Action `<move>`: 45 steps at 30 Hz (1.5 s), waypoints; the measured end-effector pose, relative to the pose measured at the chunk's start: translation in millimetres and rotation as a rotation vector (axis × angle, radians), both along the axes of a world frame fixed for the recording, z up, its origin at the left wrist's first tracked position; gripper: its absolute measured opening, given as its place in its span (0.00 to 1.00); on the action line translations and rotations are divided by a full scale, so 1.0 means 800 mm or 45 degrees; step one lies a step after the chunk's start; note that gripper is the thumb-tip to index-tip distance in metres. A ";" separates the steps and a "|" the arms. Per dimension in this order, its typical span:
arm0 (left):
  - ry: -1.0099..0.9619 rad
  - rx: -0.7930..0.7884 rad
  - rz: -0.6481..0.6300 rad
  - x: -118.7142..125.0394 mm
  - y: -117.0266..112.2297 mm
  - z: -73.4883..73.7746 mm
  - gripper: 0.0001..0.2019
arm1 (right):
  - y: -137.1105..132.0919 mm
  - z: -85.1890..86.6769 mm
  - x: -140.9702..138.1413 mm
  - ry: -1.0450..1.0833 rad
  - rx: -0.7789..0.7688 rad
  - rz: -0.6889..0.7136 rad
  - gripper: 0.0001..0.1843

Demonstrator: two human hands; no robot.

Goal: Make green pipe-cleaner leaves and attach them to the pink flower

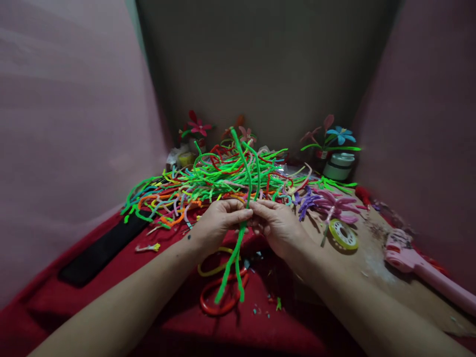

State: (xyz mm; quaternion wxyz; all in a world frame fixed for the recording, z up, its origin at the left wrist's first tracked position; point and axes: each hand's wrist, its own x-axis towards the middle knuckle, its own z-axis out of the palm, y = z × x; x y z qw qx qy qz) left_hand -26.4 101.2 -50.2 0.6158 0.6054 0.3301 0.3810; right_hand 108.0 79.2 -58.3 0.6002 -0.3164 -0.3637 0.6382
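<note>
Two bright green pipe cleaners (238,248) cross between my hands, with ends fanning out above and below the grip. My left hand (226,218) pinches them near their middle from the left side. From the right, my right hand (271,220) pinches them at the same spot, its fingertips touching those of the left. Below hang the lower ends, in front of scissors with red and yellow handles (219,312) on the red cloth. Behind my hands lies a large heap of loose pipe cleaners (223,173), mostly green, with red, orange, yellow and purple among them.
A black flat case (104,253) lies at left. On the right are a yellow tape roll (344,234), purple and pink pipe-cleaner petals (334,206) and a pink glue gun (420,263). Pipe-cleaner flowers (340,135) and a pale jar (339,166) stand at the back wall.
</note>
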 end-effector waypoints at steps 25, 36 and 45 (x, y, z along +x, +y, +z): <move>0.570 0.107 0.352 -0.023 0.008 0.034 0.10 | 0.003 0.001 0.013 -0.181 0.308 0.037 0.16; 0.409 0.137 0.112 -0.020 -0.002 0.031 0.07 | -0.006 0.010 0.008 -0.281 0.285 0.066 0.16; 0.313 0.129 0.037 -0.017 -0.003 0.031 0.06 | -0.005 0.005 0.005 -0.279 0.203 -0.068 0.04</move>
